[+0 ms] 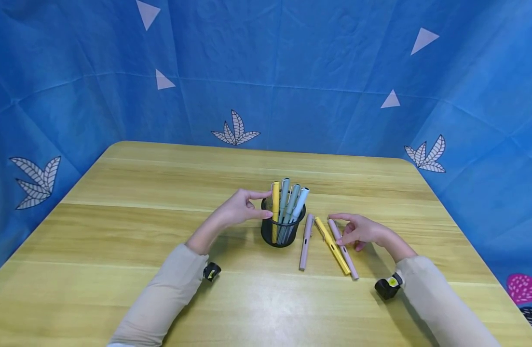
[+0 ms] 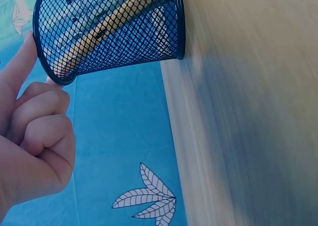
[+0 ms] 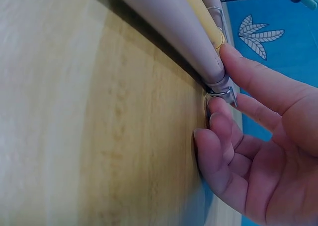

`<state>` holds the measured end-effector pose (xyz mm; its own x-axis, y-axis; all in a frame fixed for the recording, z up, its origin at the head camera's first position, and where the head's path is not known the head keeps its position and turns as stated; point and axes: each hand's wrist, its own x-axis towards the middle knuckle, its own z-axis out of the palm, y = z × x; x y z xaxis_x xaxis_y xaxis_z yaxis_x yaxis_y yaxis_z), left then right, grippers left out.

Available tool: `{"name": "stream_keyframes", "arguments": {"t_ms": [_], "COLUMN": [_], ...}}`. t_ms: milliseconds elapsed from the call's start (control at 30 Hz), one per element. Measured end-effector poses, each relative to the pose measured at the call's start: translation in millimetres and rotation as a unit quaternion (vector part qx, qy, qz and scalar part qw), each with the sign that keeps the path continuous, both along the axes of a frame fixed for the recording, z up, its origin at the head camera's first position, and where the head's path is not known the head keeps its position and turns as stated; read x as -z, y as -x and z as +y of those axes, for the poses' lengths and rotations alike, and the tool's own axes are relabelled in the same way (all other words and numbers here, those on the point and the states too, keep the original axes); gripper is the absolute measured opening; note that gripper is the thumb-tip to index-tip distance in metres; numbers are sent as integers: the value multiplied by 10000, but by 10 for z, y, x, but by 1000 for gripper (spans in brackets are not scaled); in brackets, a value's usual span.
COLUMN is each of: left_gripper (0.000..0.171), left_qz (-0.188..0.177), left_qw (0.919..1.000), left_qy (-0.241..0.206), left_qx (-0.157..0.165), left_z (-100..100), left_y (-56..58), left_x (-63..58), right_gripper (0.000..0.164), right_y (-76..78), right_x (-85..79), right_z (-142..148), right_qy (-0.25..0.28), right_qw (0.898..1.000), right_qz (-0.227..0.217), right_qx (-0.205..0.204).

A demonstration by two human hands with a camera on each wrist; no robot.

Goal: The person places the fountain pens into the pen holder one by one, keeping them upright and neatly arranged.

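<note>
A black mesh pen holder [image 1: 266, 233] stands upright on the table. Thumb and index finger of my left hand [image 1: 239, 208] hold its rim on the left side, right by a yellow pen [image 1: 276, 195] in it; the other fingers are folded in. Beside that pen stand a blue-green pen [image 1: 285, 190], a grey-green pen [image 1: 293, 195] and a light blue pen [image 1: 301, 200]. To the right, my right hand [image 1: 362, 230] pinches a lilac pen [image 3: 174, 32] lying on the table, thumb on one side and fingertips on the other.
Close along the pinched pen lies another yellow pen [image 1: 335, 250]. A second lilac pen [image 1: 306, 242] lies between it and the holder. The wooden table [image 1: 266, 308] ends at a blue patterned cloth [image 1: 326, 58] behind.
</note>
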<state>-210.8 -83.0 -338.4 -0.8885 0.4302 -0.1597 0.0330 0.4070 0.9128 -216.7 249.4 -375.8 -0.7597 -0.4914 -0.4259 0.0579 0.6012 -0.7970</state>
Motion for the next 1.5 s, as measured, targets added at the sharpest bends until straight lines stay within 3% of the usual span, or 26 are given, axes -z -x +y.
{"name": "stream_keyframes", "arguments": {"t_ms": [500, 1500], "left_gripper": [59, 58], "left_qz": [3, 31], "left_qw": [10000, 10000], "left_qy": [28, 37], "left_qx": [24, 20], "left_z": [-7, -6], "left_y": [-1, -4], "left_x": [-9, -2], "right_gripper": [72, 72], "right_y": [-22, -44], "right_x": [-18, -20], "right_z": [-71, -1], "right_qy": [43, 752], "right_qw": [9985, 9944], "right_qz": [-237, -386], "right_qx": [490, 627]}}
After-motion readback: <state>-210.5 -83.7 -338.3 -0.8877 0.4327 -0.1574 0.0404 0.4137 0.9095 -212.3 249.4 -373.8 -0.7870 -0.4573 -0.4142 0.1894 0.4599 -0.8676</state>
